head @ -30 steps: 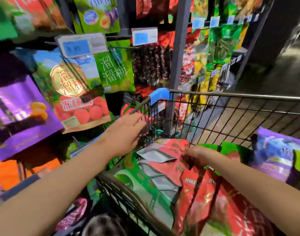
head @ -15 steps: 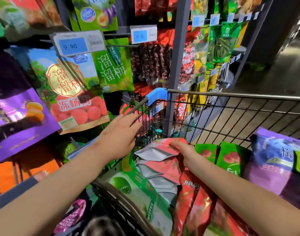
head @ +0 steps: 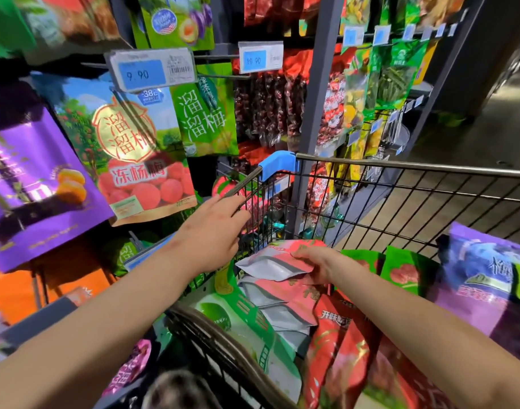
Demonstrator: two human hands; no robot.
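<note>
A black wire shopping cart [head: 400, 184] with a blue corner cap [head: 278, 162] stands against a snack rack. My left hand [head: 214, 231] rests on the cart's left rim, fingers curled loosely over the wire. Inside the cart my right hand [head: 320, 261] pinches the top pink-and-silver pouch [head: 270, 265] of a small stack. Red pouches [head: 338, 343], green pouches [head: 406, 270] and a purple bag [head: 483, 278] lie around it in the cart.
Hanging snack bags fill the rack at left: a purple bag [head: 31, 184], a blue-and-red bayberry bag [head: 134, 149], a green plum bag [head: 205, 113]. Price tags [head: 148, 70] stick out on hooks. A grey upright post [head: 314, 98] stands behind the cart. The aisle floor [head: 474, 137] lies at the right.
My right hand has slid forward across the red pouches to the pink-and-silver pouch and taken hold of its edge. My left hand has stayed on the cart rim.
</note>
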